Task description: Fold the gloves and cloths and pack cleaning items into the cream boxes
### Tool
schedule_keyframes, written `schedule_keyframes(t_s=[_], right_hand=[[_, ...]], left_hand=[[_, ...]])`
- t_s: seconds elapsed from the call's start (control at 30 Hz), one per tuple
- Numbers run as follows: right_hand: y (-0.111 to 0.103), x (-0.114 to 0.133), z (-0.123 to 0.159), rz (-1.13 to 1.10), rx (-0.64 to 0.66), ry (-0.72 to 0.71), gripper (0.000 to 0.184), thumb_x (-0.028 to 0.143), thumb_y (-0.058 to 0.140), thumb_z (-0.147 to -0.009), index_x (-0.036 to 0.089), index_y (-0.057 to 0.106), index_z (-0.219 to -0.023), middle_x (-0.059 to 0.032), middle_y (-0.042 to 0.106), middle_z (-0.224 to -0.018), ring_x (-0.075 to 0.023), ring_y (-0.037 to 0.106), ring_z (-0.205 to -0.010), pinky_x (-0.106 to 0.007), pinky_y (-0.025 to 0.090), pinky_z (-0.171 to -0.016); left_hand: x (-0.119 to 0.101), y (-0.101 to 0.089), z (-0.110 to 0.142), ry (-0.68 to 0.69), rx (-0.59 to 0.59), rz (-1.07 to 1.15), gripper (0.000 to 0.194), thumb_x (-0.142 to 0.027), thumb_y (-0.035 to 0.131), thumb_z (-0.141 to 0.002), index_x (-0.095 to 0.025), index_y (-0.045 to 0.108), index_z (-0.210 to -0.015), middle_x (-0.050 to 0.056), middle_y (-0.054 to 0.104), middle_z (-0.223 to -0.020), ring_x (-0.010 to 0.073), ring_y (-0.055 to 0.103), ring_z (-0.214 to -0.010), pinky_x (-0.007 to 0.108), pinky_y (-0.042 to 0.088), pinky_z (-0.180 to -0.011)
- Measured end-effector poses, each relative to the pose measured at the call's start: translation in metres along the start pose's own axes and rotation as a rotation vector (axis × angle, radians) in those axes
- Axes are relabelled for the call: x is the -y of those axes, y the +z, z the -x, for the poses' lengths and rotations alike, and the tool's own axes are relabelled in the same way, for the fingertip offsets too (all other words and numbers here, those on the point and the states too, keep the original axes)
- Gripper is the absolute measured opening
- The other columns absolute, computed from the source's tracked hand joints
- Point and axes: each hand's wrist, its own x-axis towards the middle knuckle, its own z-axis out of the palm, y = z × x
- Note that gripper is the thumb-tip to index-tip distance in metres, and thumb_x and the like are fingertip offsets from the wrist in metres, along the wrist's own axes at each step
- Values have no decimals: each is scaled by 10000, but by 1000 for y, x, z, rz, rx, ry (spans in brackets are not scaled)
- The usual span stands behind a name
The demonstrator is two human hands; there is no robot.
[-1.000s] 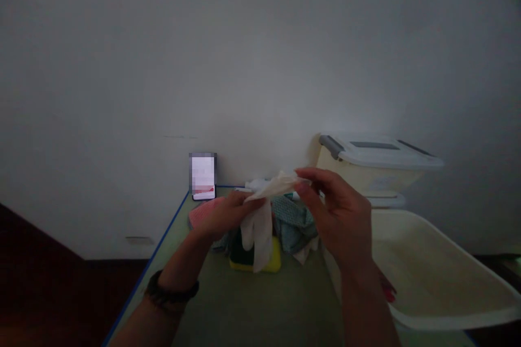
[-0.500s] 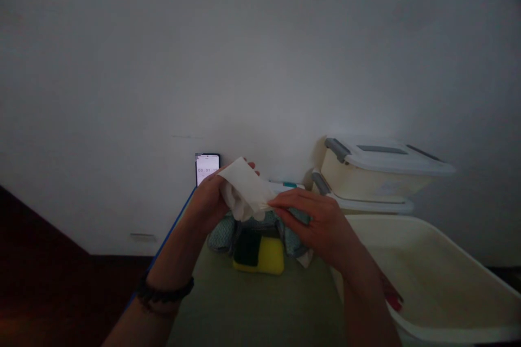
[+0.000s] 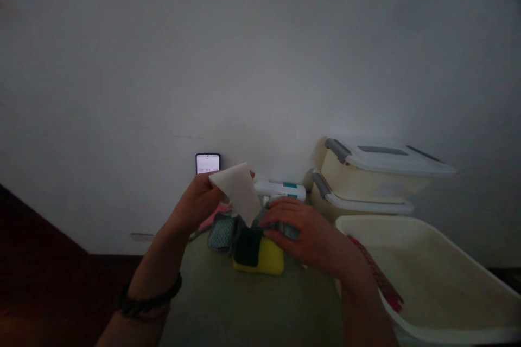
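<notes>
My left hand [image 3: 203, 195] is closed on a folded white tissue [image 3: 240, 190], which hangs from the fingers with its lower corner over the cloths. To its right, my right hand [image 3: 297, 222] has its fingers curled together low over the patterned grey-green cloths [image 3: 222, 233]. What its fingertips pinch, if anything, is hard to see in the dim light. Just below those fingers lies a yellow sponge [image 3: 268, 257] with a dark green pad. The right hand covers part of the cloths.
A phone [image 3: 208, 162] showing a timer leans on the wall. Behind the cloths lies a white tube [image 3: 280, 190] with teal print. Right of the green tabletop [image 3: 252, 309] are stacked lidded boxes [image 3: 382, 173] and a white basin [image 3: 439, 271] with a red strip-like thing [image 3: 378, 276] inside.
My right hand has come away from the tissue and dropped slightly toward the cloths. My left hand has shifted a little left, and the tissue now hangs more steeply. The white tube shows more.
</notes>
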Motion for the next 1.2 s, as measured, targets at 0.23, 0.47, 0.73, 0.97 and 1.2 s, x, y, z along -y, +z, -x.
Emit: schedule_keyframes(t_s=[0.23, 0.47, 0.73, 0.97, 1.2], right_hand=[[-1, 9, -2, -46, -223, 124, 187, 268, 549, -836, 221, 557, -1017, -36, 620, -967, -161, 582, -894, -310, 468, -789], [7, 17, -6, -161, -278, 126, 175, 329, 561, -826, 216, 552, -959, -22, 605, -876, -147, 556, -789, -275, 468, -703], [4, 17, -7, -225, -419, 178, 58, 254, 560, -826, 204, 583, -807, 1, 555, -763, -120, 525, -702, -253, 433, -652], [5, 17, -7, -221, -466, 184, 68, 255, 634, -769, 213, 632, -715, 10, 483, -754, -117, 508, -702, -259, 434, -653], [5, 13, -8, -288, -452, 128, 31, 235, 655, -750, 212, 644, -733, -26, 615, -956, -146, 583, -902, -307, 447, -819]], left_hand=[[-9, -4, 4, 159, 3, -90, 135, -222, 645, -677, -177, 719, -781, 37, 721, -832, 172, 644, -746, 234, 499, -637], [-8, 6, 4, 113, 66, -90, 94, -145, 628, -666, -181, 707, -699, -1, 705, -706, 134, 623, -644, 201, 476, -586], [-4, 17, 6, 98, 62, -27, 119, -129, 635, -669, -182, 672, -769, -8, 674, -744, 108, 594, -643, 182, 459, -566], [-5, 21, 8, 107, 26, -2, 103, -114, 662, -640, -162, 609, -715, -27, 623, -670, 78, 529, -557, 158, 425, -509], [-9, 19, 7, 143, 105, 22, 60, -120, 668, -630, -156, 635, -665, -40, 614, -602, 63, 519, -507, 136, 399, -448]])
